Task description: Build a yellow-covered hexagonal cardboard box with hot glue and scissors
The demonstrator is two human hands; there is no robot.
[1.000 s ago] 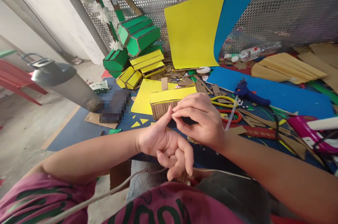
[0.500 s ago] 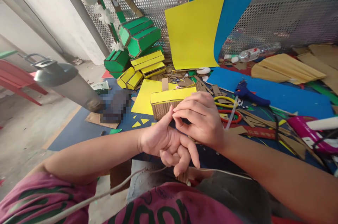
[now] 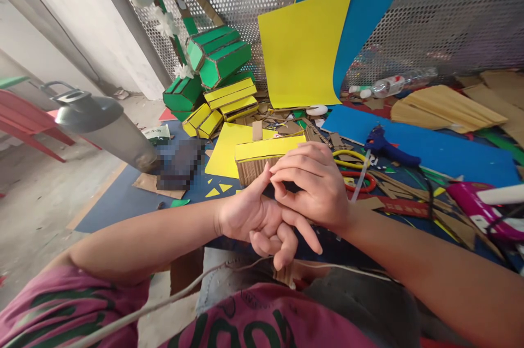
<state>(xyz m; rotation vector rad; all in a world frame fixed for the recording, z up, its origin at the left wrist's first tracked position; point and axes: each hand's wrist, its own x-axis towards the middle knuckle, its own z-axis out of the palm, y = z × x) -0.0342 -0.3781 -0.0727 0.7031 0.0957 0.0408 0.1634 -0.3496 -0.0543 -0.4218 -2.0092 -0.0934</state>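
Note:
My left hand (image 3: 262,222) is turned palm up in front of my body, its thumb raised and its fingers apart and loosely bent. Over it, my right hand (image 3: 313,184) has its fingers bent together, fingertips touching the tip of the left thumb. Anything small between those fingertips is too small to make out. Just beyond the hands stands a cardboard box (image 3: 249,170) with a yellow top strip, partly hidden by my right hand. A small brown cardboard tab (image 3: 257,130) stands up at its back edge.
Yellow scissors (image 3: 347,158), red scissors (image 3: 362,181) and a blue glue gun (image 3: 382,147) lie right. Green cardboard boxes (image 3: 225,61) and yellow ones (image 3: 231,94) are stacked behind. A grey bottle (image 3: 106,124) stands left; a purple hair dryer (image 3: 477,206) lies far right.
The left index finger has stretched a little further out to the right. The right fingertips stay at the left thumb, and the view has shifted slightly.

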